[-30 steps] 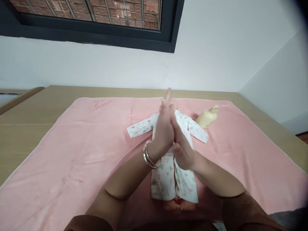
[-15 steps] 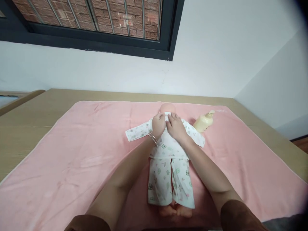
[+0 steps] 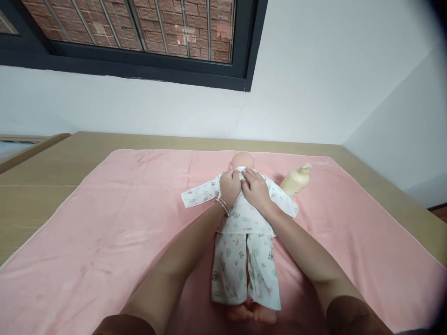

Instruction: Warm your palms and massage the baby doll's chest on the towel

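A baby doll (image 3: 243,160) in a white printed suit (image 3: 244,253) lies on its back on a pink towel (image 3: 115,228), head toward the wall, bare feet toward me. My left hand (image 3: 229,186), with silver bangles at the wrist, rests on the doll's upper chest near the collar, fingers bent onto the cloth. My right hand (image 3: 256,188) lies beside it on the chest, fingers also curled down at the collar. Both hands touch each other at the neckline. Whether they pinch the cloth is hidden.
A cream pump bottle (image 3: 295,182) lies on its side on the towel, right of the doll's shoulder. The towel covers a wooden table (image 3: 42,186) set against a white wall under a dark-framed window (image 3: 139,46).
A second ago my palms were pressed together and raised above the doll. They came down onto its chest at the collar and have stayed there.
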Motion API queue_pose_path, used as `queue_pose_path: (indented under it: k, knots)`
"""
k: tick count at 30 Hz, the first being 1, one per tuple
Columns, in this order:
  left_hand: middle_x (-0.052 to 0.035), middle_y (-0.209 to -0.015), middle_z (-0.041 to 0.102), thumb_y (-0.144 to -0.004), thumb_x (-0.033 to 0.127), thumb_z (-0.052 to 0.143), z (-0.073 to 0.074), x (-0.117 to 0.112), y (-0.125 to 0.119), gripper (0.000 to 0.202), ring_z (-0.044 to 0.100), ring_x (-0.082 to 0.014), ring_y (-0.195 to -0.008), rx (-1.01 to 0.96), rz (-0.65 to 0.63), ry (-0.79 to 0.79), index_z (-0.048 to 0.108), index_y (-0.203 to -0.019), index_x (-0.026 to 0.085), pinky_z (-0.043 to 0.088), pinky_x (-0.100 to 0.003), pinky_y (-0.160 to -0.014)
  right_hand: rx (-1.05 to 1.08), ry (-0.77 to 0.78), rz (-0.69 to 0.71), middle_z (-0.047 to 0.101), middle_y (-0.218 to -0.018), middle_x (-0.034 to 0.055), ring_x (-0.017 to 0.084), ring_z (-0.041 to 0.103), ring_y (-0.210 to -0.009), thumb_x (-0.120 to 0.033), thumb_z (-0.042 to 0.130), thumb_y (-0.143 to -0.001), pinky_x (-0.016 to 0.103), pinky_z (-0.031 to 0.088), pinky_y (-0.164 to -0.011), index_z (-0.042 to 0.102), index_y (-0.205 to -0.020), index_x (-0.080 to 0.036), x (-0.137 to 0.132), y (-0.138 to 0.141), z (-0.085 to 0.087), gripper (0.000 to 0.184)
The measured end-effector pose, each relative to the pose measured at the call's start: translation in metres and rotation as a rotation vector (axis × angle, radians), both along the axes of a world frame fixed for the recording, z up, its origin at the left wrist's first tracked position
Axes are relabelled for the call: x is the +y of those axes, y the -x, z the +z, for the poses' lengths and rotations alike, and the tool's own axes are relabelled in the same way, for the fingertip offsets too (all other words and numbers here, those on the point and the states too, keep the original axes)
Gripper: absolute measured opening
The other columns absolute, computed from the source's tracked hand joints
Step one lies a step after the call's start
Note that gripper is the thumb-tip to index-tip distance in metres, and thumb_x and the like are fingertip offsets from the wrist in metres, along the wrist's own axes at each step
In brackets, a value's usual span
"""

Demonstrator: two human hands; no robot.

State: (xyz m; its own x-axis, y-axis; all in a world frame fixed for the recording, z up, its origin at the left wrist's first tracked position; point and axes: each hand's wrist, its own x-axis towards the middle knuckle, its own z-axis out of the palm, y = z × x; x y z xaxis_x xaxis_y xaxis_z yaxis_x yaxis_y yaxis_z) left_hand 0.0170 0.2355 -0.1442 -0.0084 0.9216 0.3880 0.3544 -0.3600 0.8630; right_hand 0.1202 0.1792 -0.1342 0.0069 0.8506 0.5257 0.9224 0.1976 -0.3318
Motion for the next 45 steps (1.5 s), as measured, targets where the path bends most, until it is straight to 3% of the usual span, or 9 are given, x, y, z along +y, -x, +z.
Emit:
queue_pose_path:
  k: [5,11,17,20,31,35,38,41,45]
  knots:
    - [-0.0058,-0.087,0.073,-0.09,0.028,0.039,-0.001,0.0,-0.001,0.033,0.064,-0.0203,-0.088,-0.022,0.007,-0.019,0.066,-0.072,0.021,0.046,-0.033,-0.084,0.012,-0.088,0.009,0.063,-0.131,0.0097,0.023,0.052,-0.13,-0.015,0.043,-0.09,0.041,0.036,-0.115,0.068,-0.118,-0.014,-0.008,-0.004,-0.007,0.038]
    - [-0.0061,-0.087,0.073,-0.091,0.027,0.039,-0.003,-0.001,0.0,0.033,0.064,-0.0206,-0.089,0.003,0.02,-0.035,0.066,-0.074,0.021,0.047,-0.034,-0.085,-0.127,0.054,-0.009,0.053,-0.141,0.0184,0.033,0.047,-0.133,-0.021,0.041,-0.093,0.054,0.035,-0.112,0.055,-0.134,-0.008,0.001,-0.01,-0.002,0.045]
    - [-0.0052,-0.088,0.072,-0.093,0.026,0.038,-0.008,-0.001,0.006,0.033,0.064,-0.0195,-0.089,0.049,-0.029,-0.112,0.066,-0.076,0.021,0.047,-0.034,-0.087,-0.163,-0.124,0.135,0.062,-0.132,0.0116,0.026,0.051,-0.131,-0.019,0.045,-0.09,0.045,0.036,-0.115,0.066,-0.122,-0.013,-0.004,-0.01,-0.009,0.039]
    - [-0.0047,-0.087,0.072,-0.094,0.026,0.037,-0.006,-0.002,0.008,0.034,0.064,-0.0196,-0.087,0.081,-0.054,-0.132,0.066,-0.077,0.021,0.048,-0.034,-0.085,-0.081,-0.146,0.086,0.065,-0.129,0.0096,0.023,0.054,-0.128,-0.021,0.042,-0.093,0.04,0.039,-0.114,0.068,-0.118,-0.014,-0.005,-0.011,-0.01,0.037]
    - [-0.009,-0.114,0.07,-0.092,0.022,0.042,-0.01,-0.001,0.019,0.028,0.061,-0.0223,-0.111,0.277,-0.21,-0.257,0.065,-0.107,0.017,0.045,-0.04,-0.105,-0.063,0.057,-0.145,0.051,-0.143,0.0192,0.032,0.043,-0.135,-0.029,0.04,-0.096,0.051,0.03,-0.115,0.052,-0.136,-0.006,-0.008,-0.009,-0.002,0.049]
    - [-0.011,-0.121,0.067,-0.09,0.021,0.043,-0.01,0.0,0.019,0.032,0.057,-0.0243,-0.117,0.373,-0.22,-0.283,0.062,-0.114,0.014,0.041,-0.043,-0.109,-0.132,0.025,-0.121,0.064,-0.125,0.0168,0.032,0.053,-0.122,-0.031,0.047,-0.092,0.05,0.03,-0.113,0.061,-0.124,-0.01,-0.007,-0.014,0.004,0.041]
    - [-0.0123,-0.127,0.062,-0.089,0.02,0.042,-0.009,0.0,0.02,0.035,0.052,-0.026,-0.122,0.479,-0.253,-0.322,0.059,-0.119,0.014,0.037,-0.045,-0.111,-0.109,0.026,-0.095,0.069,-0.109,0.014,0.031,0.059,-0.107,-0.033,0.052,-0.09,0.046,0.04,-0.104,0.065,-0.114,-0.013,-0.004,-0.018,0.007,0.035]
    - [-0.0134,-0.127,0.06,-0.089,0.022,0.042,-0.008,-0.002,0.019,0.035,0.051,-0.0276,-0.121,0.527,-0.226,-0.309,0.058,-0.12,0.015,0.037,-0.045,-0.109,-0.011,0.04,-0.114,0.066,-0.114,0.0151,0.032,0.056,-0.109,-0.035,0.053,-0.089,0.042,0.047,-0.095,0.062,-0.121,-0.013,-0.002,-0.019,0.006,0.04]
    - [-0.0137,-0.125,0.059,-0.09,0.025,0.042,-0.007,-0.005,0.019,0.036,0.051,-0.0282,-0.119,0.517,-0.18,-0.28,0.057,-0.122,0.016,0.039,-0.045,-0.106,0.016,0.067,-0.101,0.063,-0.121,0.016,0.033,0.055,-0.114,-0.035,0.051,-0.09,0.046,0.044,-0.1,0.057,-0.128,-0.013,-0.001,-0.02,0.002,0.045]
